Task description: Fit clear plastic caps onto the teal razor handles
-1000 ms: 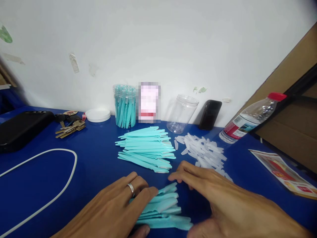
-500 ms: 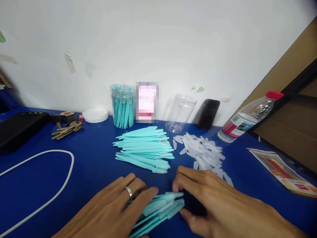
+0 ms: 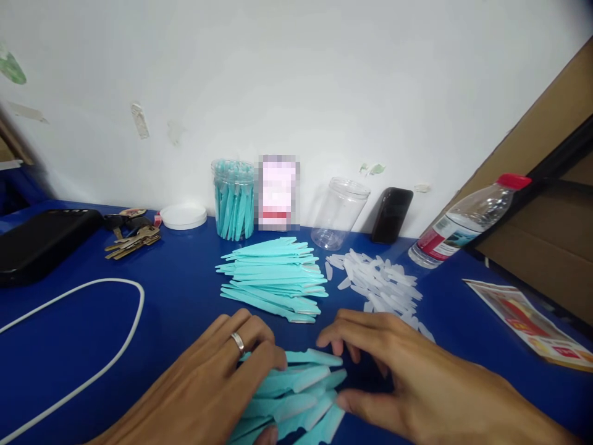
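My left hand (image 3: 217,377), with a ring on one finger, curls over a loose bunch of turquoise eyebrow razors (image 3: 301,395) at the near edge of view. Their capped-looking ends point right, fanned out in layers. At those ends my right hand (image 3: 393,371) stands with thumb and fingers apart; its thumb tip touches or nearly touches the lower razors. Just beyond lies a second pile of turquoise eyebrow razors (image 3: 273,275), roughly lined up. To its right, small translucent white blade caps (image 3: 380,281) are heaped, partly hidden by my right hand.
Along the wall stand a clear jar full of razors (image 3: 234,204), a pixelated card (image 3: 278,194), an unfilled clear jar (image 3: 338,213), a phone (image 3: 393,215) and a tilted water bottle (image 3: 467,222). A white lid (image 3: 184,216), keys (image 3: 134,238), black case (image 3: 50,241) and white cable (image 3: 134,315) lie left.
The bunch under my left hand has spread out into a looser fan. My right fingers have opened away from its ends. The view has shifted slightly left.
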Motion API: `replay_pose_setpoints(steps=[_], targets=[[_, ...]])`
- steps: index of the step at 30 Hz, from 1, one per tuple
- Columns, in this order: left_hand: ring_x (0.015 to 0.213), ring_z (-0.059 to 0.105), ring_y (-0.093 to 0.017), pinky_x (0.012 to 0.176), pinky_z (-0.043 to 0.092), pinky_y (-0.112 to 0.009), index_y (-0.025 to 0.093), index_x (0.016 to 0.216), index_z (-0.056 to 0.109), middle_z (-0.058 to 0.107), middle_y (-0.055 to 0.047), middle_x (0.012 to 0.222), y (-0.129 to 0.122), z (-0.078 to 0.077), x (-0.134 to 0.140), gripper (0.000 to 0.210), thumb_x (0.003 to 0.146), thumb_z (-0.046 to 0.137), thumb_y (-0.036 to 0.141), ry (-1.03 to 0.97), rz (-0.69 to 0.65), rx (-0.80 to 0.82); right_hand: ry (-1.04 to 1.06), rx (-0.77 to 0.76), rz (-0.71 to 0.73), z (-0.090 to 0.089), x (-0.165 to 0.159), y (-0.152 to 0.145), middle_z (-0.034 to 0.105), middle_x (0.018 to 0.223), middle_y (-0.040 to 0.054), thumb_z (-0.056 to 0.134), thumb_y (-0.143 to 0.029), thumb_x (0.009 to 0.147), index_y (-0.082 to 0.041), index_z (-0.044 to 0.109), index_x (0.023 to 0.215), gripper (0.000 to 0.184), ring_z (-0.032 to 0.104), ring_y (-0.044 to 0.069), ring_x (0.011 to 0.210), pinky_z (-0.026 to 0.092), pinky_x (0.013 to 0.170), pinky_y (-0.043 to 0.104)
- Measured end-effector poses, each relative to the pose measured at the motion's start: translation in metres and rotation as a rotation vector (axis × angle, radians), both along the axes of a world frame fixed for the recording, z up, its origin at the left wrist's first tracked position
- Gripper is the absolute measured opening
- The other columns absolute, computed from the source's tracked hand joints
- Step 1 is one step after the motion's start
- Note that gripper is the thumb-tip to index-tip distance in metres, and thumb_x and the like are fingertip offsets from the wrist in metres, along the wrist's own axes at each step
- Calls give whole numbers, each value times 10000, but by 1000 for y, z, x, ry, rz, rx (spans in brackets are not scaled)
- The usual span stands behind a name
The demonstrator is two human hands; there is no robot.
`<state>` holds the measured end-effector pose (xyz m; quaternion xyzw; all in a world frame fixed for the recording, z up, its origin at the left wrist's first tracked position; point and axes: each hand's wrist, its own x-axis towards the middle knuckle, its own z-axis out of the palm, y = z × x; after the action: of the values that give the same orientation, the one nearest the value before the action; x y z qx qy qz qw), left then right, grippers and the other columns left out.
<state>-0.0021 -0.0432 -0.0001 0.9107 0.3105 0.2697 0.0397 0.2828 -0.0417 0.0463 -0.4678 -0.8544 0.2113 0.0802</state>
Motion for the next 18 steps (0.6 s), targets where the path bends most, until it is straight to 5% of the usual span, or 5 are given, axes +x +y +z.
replay_pose_setpoints(steps=[3,6,9,18], targets=[[943,658,-233,946,460,-373,289,1143,587,709,9,1098,0,-12,0,250,904,650,320,10,31,159,71,227,-25,-12,1,7,730,1052,55,635,-312,1015,-276,713,1240,241,725,234,899,593,800,366],[1072,640,-300,998,419,-417,268,1218,597,715,-45,1193,1,-31,1,345,970,604,508,52,67,336,83,379,-42,-26,0,16,712,1074,102,528,-285,1073,-233,664,1402,360,732,244,862,602,753,386],[1059,639,-290,973,430,-408,259,1242,615,718,-52,1187,3,-39,2,382,1035,446,531,13,45,301,52,409,-34,-36,-3,21,695,1026,107,523,-294,1080,-198,605,1489,428,730,259,809,601,690,405],[844,644,-184,844,491,-295,248,1058,653,735,12,993,9,-7,6,154,1063,514,313,-34,-190,126,107,387,-23,-41,-5,21,659,956,77,523,-149,1047,-151,764,1052,241,690,212,764,545,668,355]])
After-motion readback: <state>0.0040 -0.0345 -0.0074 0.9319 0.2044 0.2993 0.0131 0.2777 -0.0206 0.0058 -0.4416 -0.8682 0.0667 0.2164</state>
